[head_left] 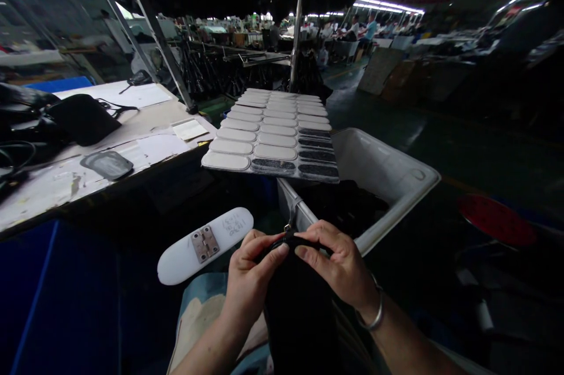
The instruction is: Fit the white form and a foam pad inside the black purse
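My left hand (250, 281) and my right hand (337, 263) meet over my lap and pinch the top edge of a black fabric piece (299, 310) that hangs down between them. A small metal zipper pull (288, 227) shows just above my fingers. A silver bangle circles my right wrist. To the left of my left hand lies a white oval template (205, 244) with a metal hinge in its middle and handwriting on it.
A board (268, 134) of several white and dark oval pads lies ahead. A white plastic bin (388, 175) holding dark pieces sits to the right. The worktable (66, 181) at left carries black bags, papers and a dark oval piece. A red stool (496, 219) stands at right.
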Action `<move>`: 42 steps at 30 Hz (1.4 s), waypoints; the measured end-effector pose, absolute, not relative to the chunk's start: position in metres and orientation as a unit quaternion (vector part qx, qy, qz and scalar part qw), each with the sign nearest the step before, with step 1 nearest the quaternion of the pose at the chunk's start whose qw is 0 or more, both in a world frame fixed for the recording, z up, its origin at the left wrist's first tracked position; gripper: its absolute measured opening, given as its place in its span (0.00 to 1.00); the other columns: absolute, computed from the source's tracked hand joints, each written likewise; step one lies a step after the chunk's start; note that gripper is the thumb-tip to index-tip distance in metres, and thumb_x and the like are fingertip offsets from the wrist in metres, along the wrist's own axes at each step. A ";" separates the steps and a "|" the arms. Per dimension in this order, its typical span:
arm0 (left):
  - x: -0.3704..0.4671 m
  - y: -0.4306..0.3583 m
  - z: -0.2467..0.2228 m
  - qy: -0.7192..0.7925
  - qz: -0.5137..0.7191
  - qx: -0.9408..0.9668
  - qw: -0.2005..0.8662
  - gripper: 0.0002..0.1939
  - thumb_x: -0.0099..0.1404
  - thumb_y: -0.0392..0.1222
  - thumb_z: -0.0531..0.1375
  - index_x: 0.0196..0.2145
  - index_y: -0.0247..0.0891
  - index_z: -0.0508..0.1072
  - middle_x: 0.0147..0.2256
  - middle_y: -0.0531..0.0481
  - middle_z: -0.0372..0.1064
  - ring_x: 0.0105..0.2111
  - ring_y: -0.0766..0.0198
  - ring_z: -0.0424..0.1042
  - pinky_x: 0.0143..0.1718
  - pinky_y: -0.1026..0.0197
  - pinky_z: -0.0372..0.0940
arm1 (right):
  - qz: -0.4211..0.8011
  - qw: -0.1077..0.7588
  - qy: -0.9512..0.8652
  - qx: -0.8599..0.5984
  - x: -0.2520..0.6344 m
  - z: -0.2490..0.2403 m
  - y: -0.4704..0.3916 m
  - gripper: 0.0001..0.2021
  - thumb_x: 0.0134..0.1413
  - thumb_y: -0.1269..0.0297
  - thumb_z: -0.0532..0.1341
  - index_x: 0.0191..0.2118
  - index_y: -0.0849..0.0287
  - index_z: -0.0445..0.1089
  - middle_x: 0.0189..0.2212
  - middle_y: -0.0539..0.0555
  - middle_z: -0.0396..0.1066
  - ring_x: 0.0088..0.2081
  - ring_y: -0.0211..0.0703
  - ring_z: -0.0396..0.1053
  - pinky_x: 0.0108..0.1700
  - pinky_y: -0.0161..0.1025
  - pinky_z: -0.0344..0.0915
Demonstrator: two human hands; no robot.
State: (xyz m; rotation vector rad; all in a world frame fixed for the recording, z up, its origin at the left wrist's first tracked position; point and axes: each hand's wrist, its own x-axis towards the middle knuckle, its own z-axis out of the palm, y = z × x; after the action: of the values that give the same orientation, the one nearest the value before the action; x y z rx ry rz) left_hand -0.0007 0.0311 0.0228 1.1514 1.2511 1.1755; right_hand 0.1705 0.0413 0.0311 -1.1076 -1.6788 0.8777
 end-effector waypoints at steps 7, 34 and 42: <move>-0.003 0.039 0.029 0.505 0.442 0.520 0.528 0.19 0.54 0.49 0.67 0.44 0.42 0.77 0.33 0.51 0.62 0.36 0.63 0.64 0.36 0.64 0.59 | 0.362 0.441 -0.670 -0.476 0.178 0.034 0.035 0.12 0.52 0.60 0.64 0.42 0.56 0.74 0.35 0.53 0.70 0.38 0.40 0.69 0.41 0.38 0.66; 0.004 0.050 -0.046 0.297 0.519 0.256 0.760 0.26 0.56 0.41 0.59 0.54 0.35 0.70 0.49 0.41 0.72 0.48 0.51 0.70 0.53 0.53 0.59 | 0.336 0.394 -0.684 -0.514 0.185 -0.010 0.060 0.15 0.56 0.58 0.61 0.49 0.53 0.69 0.46 0.56 0.67 0.47 0.44 0.67 0.42 0.39 0.72; -0.001 0.056 -0.044 0.331 0.521 0.414 0.669 0.19 0.59 0.42 0.58 0.47 0.37 0.75 0.52 0.44 0.69 0.57 0.50 0.61 0.60 0.51 0.49 | 0.242 0.326 -0.787 -0.465 0.193 0.017 0.067 0.12 0.53 0.63 0.63 0.45 0.52 0.72 0.41 0.54 0.65 0.42 0.41 0.67 0.42 0.38 0.69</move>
State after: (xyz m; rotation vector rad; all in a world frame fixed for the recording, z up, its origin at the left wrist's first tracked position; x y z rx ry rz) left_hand -0.0011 0.0565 -0.0443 0.9335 0.7468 1.1754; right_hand 0.1932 0.0673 0.0174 -1.2181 -2.0622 0.6350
